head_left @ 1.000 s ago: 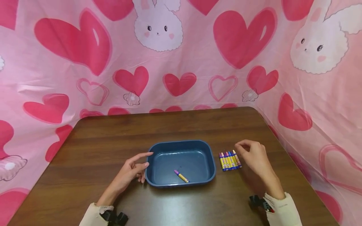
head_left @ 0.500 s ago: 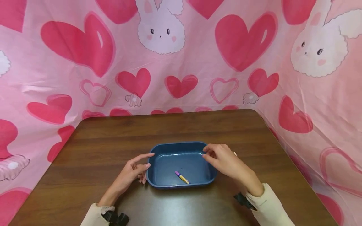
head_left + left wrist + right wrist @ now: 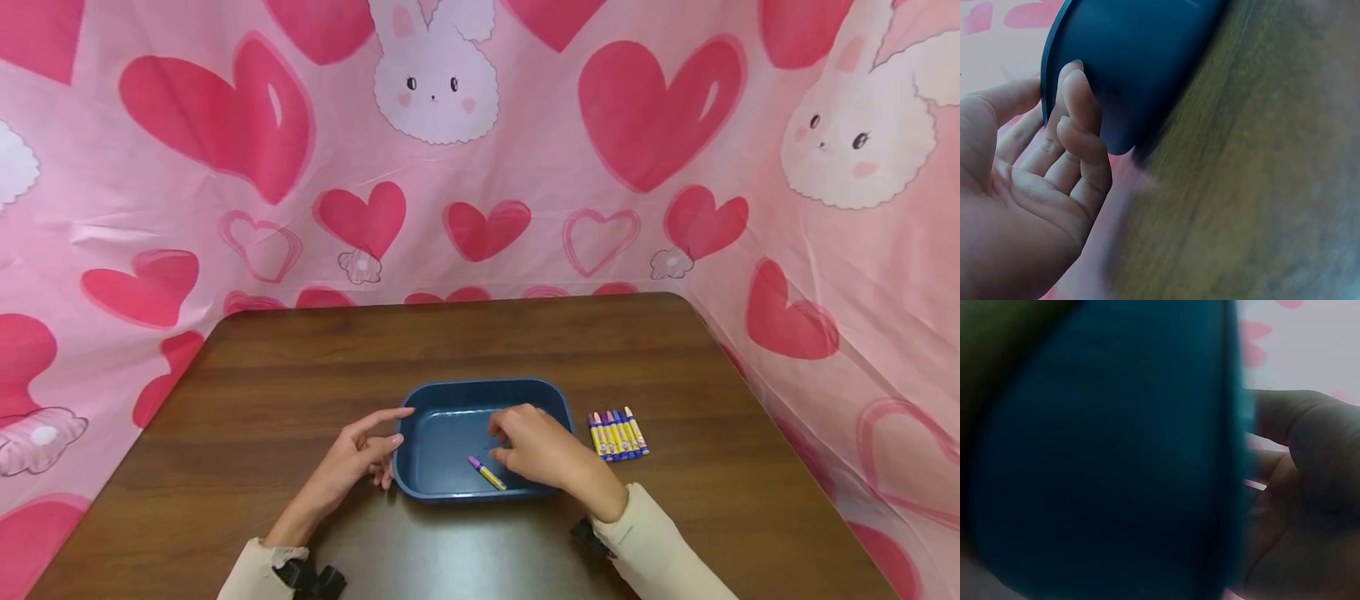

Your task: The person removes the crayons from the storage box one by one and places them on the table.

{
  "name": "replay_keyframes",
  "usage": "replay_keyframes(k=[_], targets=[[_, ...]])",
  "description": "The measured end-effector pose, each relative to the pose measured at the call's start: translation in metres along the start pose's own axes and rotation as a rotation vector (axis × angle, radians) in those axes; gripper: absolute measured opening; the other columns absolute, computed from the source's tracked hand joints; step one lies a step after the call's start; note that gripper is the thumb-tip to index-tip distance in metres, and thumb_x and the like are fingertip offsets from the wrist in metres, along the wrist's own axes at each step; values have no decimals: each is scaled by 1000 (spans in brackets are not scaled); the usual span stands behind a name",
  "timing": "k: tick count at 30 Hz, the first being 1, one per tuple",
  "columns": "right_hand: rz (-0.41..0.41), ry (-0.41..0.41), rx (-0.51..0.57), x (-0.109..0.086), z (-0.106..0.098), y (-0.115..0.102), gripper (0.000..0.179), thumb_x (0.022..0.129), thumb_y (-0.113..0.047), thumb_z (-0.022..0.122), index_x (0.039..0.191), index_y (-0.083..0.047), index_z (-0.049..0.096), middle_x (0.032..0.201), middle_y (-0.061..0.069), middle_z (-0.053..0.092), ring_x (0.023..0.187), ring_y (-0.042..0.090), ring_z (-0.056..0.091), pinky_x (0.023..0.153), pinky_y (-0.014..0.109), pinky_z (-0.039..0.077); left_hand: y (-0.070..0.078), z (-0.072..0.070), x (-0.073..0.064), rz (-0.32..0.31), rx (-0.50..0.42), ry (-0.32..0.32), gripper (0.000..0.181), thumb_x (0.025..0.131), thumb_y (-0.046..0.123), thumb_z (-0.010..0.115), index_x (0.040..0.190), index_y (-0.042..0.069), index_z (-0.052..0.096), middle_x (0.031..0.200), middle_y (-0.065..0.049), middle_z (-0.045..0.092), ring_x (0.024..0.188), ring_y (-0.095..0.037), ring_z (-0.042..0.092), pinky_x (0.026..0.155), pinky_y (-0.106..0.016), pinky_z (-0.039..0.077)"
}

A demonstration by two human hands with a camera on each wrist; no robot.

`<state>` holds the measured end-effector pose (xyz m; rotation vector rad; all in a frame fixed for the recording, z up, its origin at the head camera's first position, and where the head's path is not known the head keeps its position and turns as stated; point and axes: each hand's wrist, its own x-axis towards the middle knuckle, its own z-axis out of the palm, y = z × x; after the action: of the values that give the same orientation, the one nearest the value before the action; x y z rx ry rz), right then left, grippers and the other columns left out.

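Note:
A deep blue rectangular tray [image 3: 442, 433] stands on the wooden table. On its floor lies one crayon [image 3: 486, 472] with a purple tip and yellow wrapper. My left hand [image 3: 352, 450] grips the tray's left rim, thumb and index finger at the edge; the left wrist view shows the other fingers curled against the tray wall. My right hand [image 3: 536, 446] is over the tray's right half, thumb and index finger apart, close to the crayon, with nothing seen between them. In the right wrist view the blurred tray wall [image 3: 1104, 456] hides the fingertips.
Right of the tray, several crayons [image 3: 617, 435] lie side by side in a row, tips pointing away from me. Pink fabric [image 3: 487, 150] with hearts and rabbits hangs behind and beside the table [image 3: 337, 350].
My right hand has moved left from the crayon row, past the tray's right rim, to over the tray. The left hand stays at the left rim; the crayon in the tray lies as before.

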<state>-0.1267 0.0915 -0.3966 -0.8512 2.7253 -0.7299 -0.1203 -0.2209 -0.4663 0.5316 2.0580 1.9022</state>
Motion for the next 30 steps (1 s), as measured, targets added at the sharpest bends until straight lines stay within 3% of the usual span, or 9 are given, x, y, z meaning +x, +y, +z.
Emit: replay_keyframes(k=[5,12,30], targets=[[-7,-74,1,7,22,3,19,84,-24,81,92,-10,71,68,-9,55,60,6,51,54,22,44,-1,-1,0,2,5,1,45,104,12,52,147,4,44,65,-23,59,52,-27,60,49,-32,51],[20,-59,36,10,32,7,13,84,-13,80,78,-13,68,64,-8,54,57,7,50,52,22,44,-1,0,2,4,0,-2,45,104,12,52,147,6,45,65,-21,60,52,-26,60,49,-33,51],[-8,-84,56,9,26,9,5,88,-7,73,83,-9,73,65,-8,56,56,7,51,53,20,45,0,-1,1,43,-25,-29,46,104,7,49,149,1,41,65,-22,60,52,-29,59,48,-35,51]])
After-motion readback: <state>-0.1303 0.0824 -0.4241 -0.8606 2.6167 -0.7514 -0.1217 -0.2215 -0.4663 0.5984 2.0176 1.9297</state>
